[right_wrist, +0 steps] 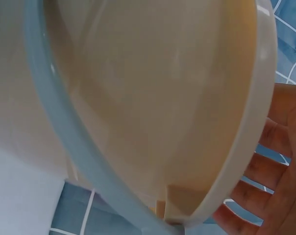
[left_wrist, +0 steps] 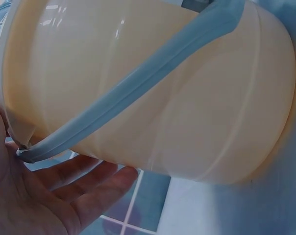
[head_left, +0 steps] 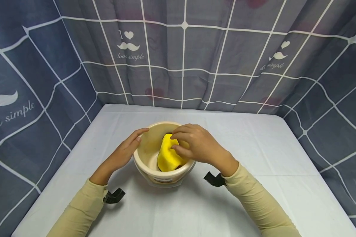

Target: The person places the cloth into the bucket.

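A cream bucket (head_left: pixel 140 164) stands on the white table with a yellow cloth (head_left: pixel 167 156), dark along its edge, bunched up inside. At the bucket's left rim is my left hand (head_left: pixel 124 151), thumb over the rim; in the left wrist view its fingers (left_wrist: pixel 106 193) lie fairly straight along the outer wall. My right hand (head_left: pixel 197 143) reaches over the right rim and pinches the cloth between thumb and fingers, where it creases. In the right wrist view the bucket's rim (right_wrist: pixel 256 88) hides the right fingertips and nearly all the cloth.
A grey-blue bucket handle (left_wrist: pixel 138 76) hangs down against the near outer wall. Dark curtains (head_left: pixel 166 42) with white grid lines rise behind and beside the white table (head_left: pixel 255 197). A black strap piece (head_left: pixel 114 196) juts from each sleeve cuff.
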Available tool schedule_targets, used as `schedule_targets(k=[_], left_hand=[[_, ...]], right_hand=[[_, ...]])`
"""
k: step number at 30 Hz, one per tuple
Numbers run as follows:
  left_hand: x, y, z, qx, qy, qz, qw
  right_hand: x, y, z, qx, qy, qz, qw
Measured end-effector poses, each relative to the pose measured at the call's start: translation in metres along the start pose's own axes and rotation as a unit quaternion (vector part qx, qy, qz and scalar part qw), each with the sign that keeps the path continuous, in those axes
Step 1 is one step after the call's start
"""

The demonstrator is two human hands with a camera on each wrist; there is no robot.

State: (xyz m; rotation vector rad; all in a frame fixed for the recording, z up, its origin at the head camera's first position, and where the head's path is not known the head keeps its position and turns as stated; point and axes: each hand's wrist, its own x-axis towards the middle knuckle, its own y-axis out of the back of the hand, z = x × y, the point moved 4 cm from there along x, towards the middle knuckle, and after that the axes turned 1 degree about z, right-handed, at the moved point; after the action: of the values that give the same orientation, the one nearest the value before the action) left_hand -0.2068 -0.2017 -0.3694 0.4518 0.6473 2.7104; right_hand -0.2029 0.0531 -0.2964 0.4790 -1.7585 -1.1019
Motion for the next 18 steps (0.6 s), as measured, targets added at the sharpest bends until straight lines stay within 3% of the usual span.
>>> schedule_targets(k=[18], left_hand=[[0.001,0.005,0.006,0.004,-0.002,0.006,1.0]], right_hand=[[-0.015,0.007,0.011,-0.002,-0.027,0.01,0.9996]])
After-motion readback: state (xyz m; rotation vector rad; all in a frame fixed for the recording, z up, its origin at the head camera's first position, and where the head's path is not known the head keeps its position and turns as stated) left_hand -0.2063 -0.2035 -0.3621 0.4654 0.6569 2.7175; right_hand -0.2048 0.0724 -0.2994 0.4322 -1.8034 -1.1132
